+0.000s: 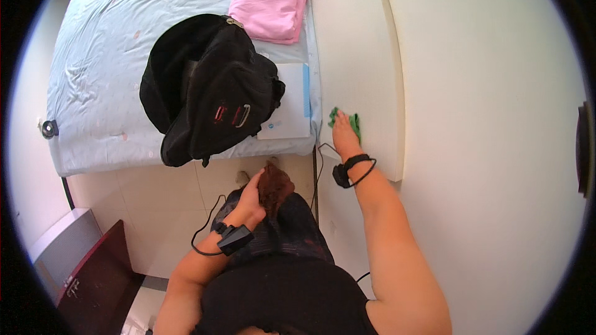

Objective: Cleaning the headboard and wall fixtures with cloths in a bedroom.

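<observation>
Left hand [251, 201] is low, in front of the dark trousers, with a bunched brown cloth [276, 187]; fingers closed on it, thumb side up, cloth bulging out on the right and hanging below. Exact finger wrap: can't tell, cloth hides part of it. Right hand [343, 133] is out to the right, on top of a crumpled green cloth [355, 123] on the white panel [357, 43] next to the bed. Its fingers look extended and close together, cloth showing on both sides; whether they pinch it, can't tell. Both wrists carry black strapped devices with cable. Bed [105, 87] has a pale blue sheet. On it: black backpack [217, 99] lying tilted, overlapping a flat white item [288, 108] with a blue edge strip; folded pink fabric [270, 3] sits beyond, near the panel-side edge. Green cloth is just off that same edge, brown one hangs clear of the bed, above the tiled floor [161, 192]. Dark red board [102, 279] stands lower left.
</observation>
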Demonstrator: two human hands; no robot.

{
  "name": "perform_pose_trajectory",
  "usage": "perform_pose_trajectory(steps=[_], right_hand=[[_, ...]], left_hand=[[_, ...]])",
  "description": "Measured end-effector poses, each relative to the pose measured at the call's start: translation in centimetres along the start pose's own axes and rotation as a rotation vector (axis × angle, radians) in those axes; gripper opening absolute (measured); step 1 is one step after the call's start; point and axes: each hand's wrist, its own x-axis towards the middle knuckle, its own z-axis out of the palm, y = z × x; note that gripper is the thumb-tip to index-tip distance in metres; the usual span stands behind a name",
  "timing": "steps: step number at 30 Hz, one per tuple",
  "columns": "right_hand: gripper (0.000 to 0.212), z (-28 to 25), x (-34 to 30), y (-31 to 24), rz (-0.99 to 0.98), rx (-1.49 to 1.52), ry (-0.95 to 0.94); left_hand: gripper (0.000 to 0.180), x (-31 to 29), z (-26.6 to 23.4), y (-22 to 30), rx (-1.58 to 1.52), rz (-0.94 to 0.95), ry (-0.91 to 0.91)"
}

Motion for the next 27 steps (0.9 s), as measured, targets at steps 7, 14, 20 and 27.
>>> perform_pose_trajectory(steps=[7, 14, 20, 27], right_hand=[[0.036, -1.1, -5.6, 0.1, 0.065, 0.337, 0.053], [0.038, -6.3, -5.9, 10.0, 0.375, 0.395, 0.343], [0.039, -4.9, -8.8, 7.2, 0.434, 0.396, 0.429], [0.037, -0.9, -14.1, -0.9, 0.36, 0.63, 0.418]], left_hand=[[0.035, -2.8, 0.0, 0.7, -0.002, -0.047, -0.008], [0.035, -4.3, -1.7, 0.7, 0.063, -0.012, 0.055], [0.035, -5.3, -1.8, 0.6, 0.069, -0.031, 0.047], [0.036, -5.7, -2.7, 0.7, 0.088, 0.005, 0.015]])
